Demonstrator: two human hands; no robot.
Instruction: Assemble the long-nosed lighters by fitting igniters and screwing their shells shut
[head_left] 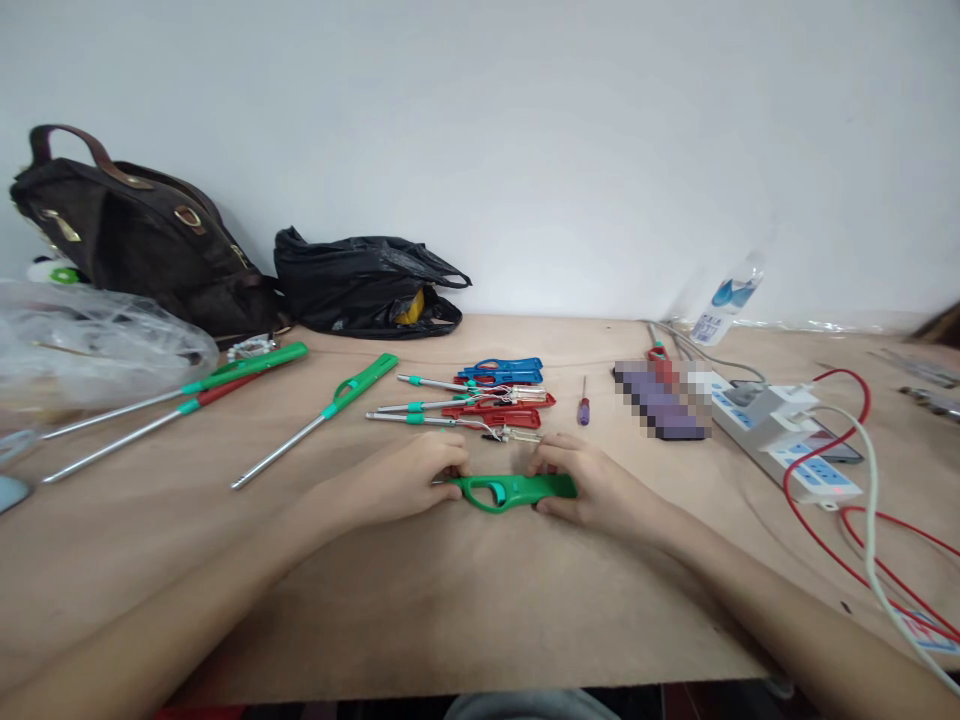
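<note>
A green lighter handle point(525, 488) lies crosswise near the table's front, between my two hands. My left hand point(420, 475) pinches its left end, where the trigger loop begins. Around its right end my right hand point(581, 478) is closed, thumb below and fingers above. Just beyond them are taken-apart lighters: metal tubes with teal collars point(415, 420), red handle shells point(510, 412), blue handle shells point(501, 371) and pale inner parts with thin wires point(517, 434). A small screwdriver point(584, 405) with a purple grip lies to the right of these parts.
Long lighters, one green point(330, 410), lie at left. Behind stand a dark bag point(142, 240), a black plastic bag point(352, 285) and a clear plastic bag point(97, 345). At right are a power strip point(795, 470), red cable point(795, 510), blurred-out purple object point(664, 400) and bottle point(727, 300).
</note>
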